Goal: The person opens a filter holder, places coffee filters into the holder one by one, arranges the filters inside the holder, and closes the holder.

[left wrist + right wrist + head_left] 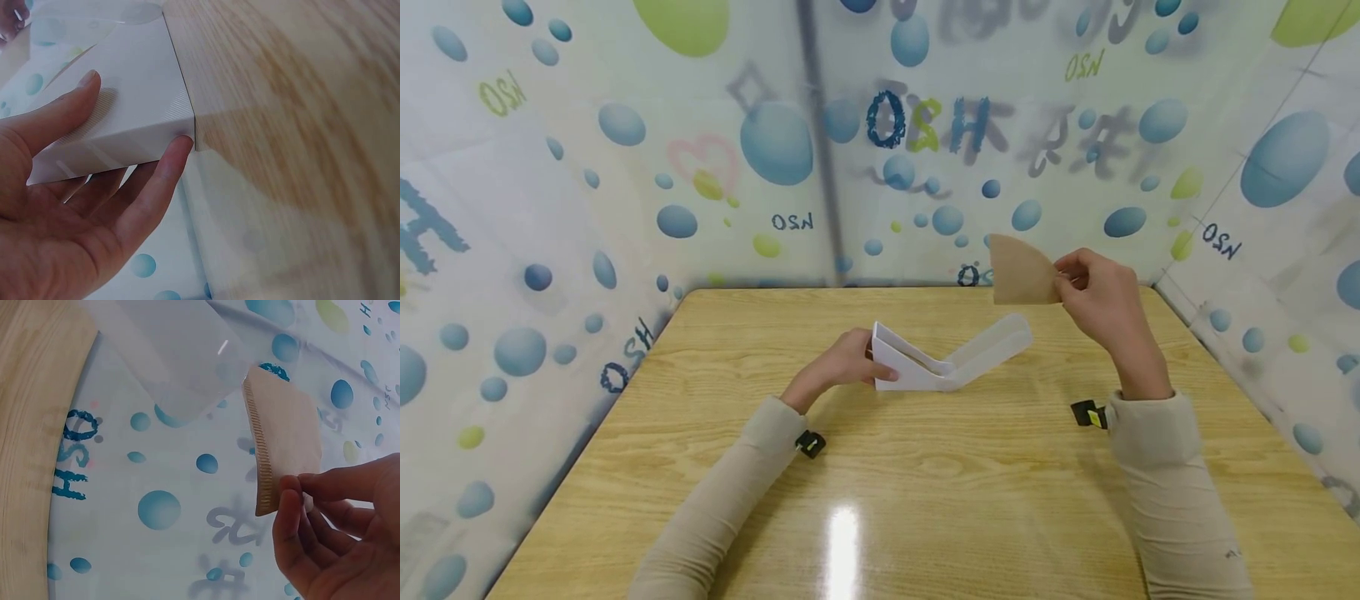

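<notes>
A white coffee filter box (910, 377) stands on the wooden table, its clear lid (992, 353) swung out to the right. My left hand (847, 358) grips the box at its left end. In the left wrist view the thumb lies over the white face of the box (140, 87) and the fingers reach round its edge. Above and right of the lid, my right hand (1102, 293) pinches a brown paper coffee filter (1021, 273) by one corner, between thumb and fingertips. A crimped seam runs along one side of the filter (287, 425) in the right wrist view.
The wooden table (970, 500) stretches out on all sides of the box. Behind it and at both sides hang curtains (925, 200) printed with blue and green dots. A small black device (810, 443) sits at the left cuff, another (1086, 413) at the right.
</notes>
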`<control>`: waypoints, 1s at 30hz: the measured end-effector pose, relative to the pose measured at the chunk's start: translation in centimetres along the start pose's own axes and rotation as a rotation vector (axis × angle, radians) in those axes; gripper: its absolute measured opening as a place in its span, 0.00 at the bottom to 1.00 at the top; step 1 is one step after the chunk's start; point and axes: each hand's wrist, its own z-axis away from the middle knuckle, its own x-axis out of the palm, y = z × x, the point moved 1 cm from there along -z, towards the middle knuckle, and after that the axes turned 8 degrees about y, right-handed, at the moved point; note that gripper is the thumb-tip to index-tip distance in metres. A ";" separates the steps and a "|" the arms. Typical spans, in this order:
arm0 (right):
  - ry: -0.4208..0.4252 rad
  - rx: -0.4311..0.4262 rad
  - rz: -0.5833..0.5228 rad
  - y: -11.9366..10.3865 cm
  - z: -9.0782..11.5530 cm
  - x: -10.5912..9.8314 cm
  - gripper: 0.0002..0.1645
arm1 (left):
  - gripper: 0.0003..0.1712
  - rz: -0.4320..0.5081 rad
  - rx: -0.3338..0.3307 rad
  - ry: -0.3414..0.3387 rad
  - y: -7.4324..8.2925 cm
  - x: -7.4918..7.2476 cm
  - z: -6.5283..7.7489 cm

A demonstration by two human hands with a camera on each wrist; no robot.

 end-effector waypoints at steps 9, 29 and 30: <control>-0.009 -0.018 -0.026 -0.3 0.0 0.1 0.14 | 0.24 0.002 -0.005 0.003 -0.1 0.0 0.0; -0.049 -0.003 -0.041 -0.7 0.2 1.0 0.14 | 0.24 -0.003 0.001 0.000 -0.1 0.1 0.0; -0.057 -0.001 -0.043 -0.7 0.2 1.1 0.14 | 0.24 -0.001 0.001 0.000 -0.1 0.1 0.0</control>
